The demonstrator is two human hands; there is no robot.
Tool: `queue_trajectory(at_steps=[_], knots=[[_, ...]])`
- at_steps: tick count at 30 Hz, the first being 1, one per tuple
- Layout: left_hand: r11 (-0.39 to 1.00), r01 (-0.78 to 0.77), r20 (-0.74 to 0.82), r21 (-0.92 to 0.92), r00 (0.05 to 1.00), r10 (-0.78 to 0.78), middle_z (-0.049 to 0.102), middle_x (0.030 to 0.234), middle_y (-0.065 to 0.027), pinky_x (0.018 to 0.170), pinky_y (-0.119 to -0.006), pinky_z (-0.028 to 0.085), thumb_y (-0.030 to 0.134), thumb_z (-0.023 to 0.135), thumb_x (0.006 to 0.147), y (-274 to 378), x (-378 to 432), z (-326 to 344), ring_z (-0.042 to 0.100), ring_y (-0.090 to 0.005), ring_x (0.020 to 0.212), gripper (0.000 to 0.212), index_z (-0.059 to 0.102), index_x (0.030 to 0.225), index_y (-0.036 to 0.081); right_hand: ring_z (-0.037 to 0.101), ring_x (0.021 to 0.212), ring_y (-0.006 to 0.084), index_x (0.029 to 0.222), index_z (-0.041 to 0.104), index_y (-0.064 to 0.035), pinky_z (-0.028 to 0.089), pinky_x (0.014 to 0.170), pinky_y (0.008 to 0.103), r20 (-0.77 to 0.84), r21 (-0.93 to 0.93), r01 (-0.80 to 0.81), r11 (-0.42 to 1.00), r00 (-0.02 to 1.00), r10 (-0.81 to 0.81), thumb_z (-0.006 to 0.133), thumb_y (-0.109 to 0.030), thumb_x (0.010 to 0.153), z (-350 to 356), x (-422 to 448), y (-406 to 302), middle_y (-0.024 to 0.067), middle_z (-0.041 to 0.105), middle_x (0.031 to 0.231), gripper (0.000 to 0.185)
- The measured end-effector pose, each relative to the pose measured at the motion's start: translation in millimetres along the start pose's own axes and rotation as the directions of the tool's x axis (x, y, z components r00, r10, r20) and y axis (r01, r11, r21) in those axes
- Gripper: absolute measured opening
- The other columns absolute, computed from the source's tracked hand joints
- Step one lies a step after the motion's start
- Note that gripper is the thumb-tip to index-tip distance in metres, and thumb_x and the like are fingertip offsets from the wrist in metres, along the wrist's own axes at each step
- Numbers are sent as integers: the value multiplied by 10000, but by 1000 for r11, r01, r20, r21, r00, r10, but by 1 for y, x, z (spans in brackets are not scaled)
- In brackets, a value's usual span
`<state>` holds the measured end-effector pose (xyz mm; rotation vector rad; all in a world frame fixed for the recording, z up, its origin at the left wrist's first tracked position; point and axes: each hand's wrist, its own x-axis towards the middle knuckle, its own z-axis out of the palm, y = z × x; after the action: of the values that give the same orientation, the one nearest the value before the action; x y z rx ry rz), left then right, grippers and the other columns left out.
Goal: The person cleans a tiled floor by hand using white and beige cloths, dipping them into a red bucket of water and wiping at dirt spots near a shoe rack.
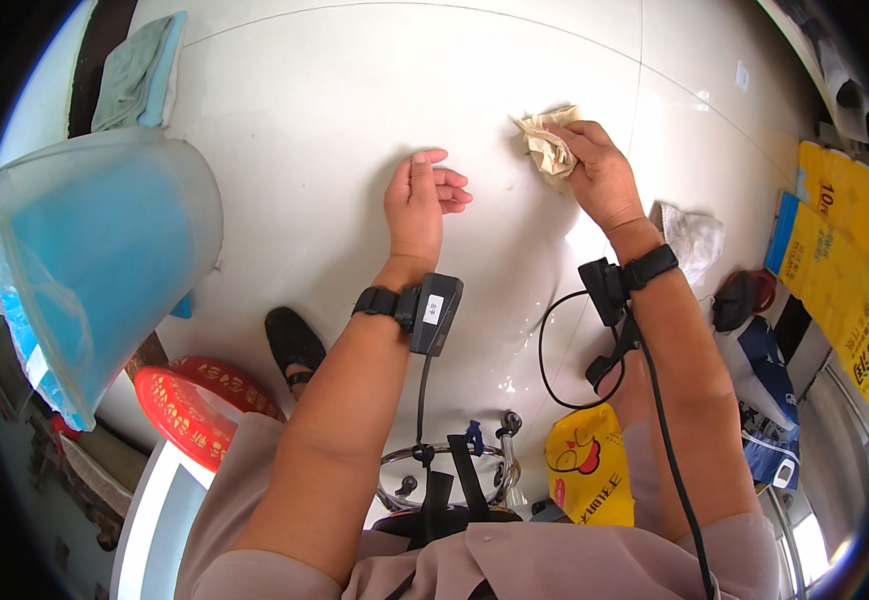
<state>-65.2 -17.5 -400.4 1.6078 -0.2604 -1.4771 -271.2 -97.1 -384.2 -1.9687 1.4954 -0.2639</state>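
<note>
My right hand (601,169) grips a crumpled beige cloth or paper (552,146) against the glossy pale tiled floor (329,105). To its left, my left hand (427,187) is just above or on the floor, with its fingers loosely curled and apart and nothing in it. A black device is strapped to each wrist, with a cable running back. Beside my right wrist lies a greyish-white cloth (689,236).
At the left stand a translucent bin with a blue liner (115,225) and a red patterned plastic basin (179,442). Folded cloths (138,75) lie at the upper left. Yellow printed bags (839,292) and a blue bag (768,390) are at the right. A chrome wheeled base (505,472) is below me.
</note>
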Motion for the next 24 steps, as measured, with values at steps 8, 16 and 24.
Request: queue_trajectory(at_steps=[8,16,24], knots=[[999,-26,8,33,1000,26,633,789,-87,608,-266,494,302,332,1010,-3,1,0,611,-156,643,370,552,1070,11,620,915,243,1275,508,-53,533,802,353,207,-440,276,855,957,-202,572,-107,813,-3,-3,-5,44,482,1261,470],[998,-49,-2,43,999,49,632,785,-82,597,-258,494,278,352,1008,-5,1,1,608,-149,633,343,554,1060,6,606,809,203,1300,464,-9,540,722,309,264,-708,360,608,933,-245,578,-97,804,17,-5,-7,92,472,1066,516],[997,-65,-18,49,998,66,629,777,-80,589,-259,494,263,366,1002,-6,-1,2,604,-149,621,330,560,1034,-2,629,773,217,1156,497,-30,545,677,303,183,-568,400,719,913,-364,560,-8,780,23,0,-2,98,501,988,382]])
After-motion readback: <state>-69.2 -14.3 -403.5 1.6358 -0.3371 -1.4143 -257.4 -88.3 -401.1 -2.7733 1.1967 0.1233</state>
